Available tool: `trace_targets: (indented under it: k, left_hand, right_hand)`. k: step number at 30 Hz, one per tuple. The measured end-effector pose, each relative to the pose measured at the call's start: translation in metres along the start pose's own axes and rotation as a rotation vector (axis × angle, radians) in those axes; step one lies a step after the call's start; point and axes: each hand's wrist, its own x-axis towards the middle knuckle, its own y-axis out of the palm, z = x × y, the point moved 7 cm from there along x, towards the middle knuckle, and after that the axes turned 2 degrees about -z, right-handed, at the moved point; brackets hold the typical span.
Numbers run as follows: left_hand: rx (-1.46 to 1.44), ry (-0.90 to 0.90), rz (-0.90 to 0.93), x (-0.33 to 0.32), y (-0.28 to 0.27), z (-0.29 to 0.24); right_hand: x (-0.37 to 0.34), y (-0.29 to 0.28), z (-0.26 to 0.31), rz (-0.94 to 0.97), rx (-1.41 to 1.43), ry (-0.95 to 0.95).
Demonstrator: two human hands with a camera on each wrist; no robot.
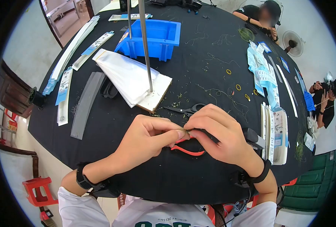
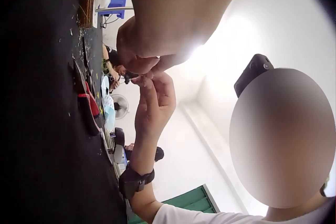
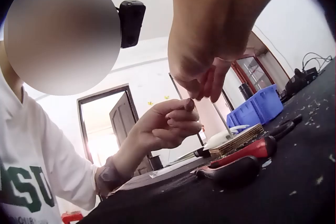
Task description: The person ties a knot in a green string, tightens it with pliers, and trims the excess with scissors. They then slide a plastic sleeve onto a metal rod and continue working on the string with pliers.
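In the head view my left hand (image 1: 147,136) and right hand (image 1: 222,132) meet fingertip to fingertip over the near part of the black table. Between thumbs and forefingers both pinch a small, thin green strand (image 1: 186,131), mostly hidden by the fingers; I cannot tell its exact kind. Red-handled pliers (image 1: 188,152) lie on the cloth beneath the hands, partly covered by them. Just beyond the fingers are black scissors (image 1: 187,110). The right wrist view shows the pliers (image 3: 241,155) lying below the raised hands.
A board (image 1: 161,90) bearing upright metal rods and white plastic sleeves (image 1: 126,73) stands ahead, before a blue bin (image 1: 171,38). Packets (image 1: 264,75) line the right side. Yellow rings (image 1: 228,71), loose strands and green clippings are scattered about. Other people sit across the table.
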Motion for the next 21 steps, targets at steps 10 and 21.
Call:
trace_targets:
  k: [10, 21]
  left_hand:
    - [0.350, 0.376, -0.125, 0.002, -0.002, -0.002]
    - [0.507, 0.599, -0.277, -0.004, -0.004, -0.017]
  right_hand:
    - [-0.005, 0.003, 0.001, -0.086, -0.179, -0.068]
    - [-0.005, 0.002, -0.012, -0.141, -0.147, 0.090]
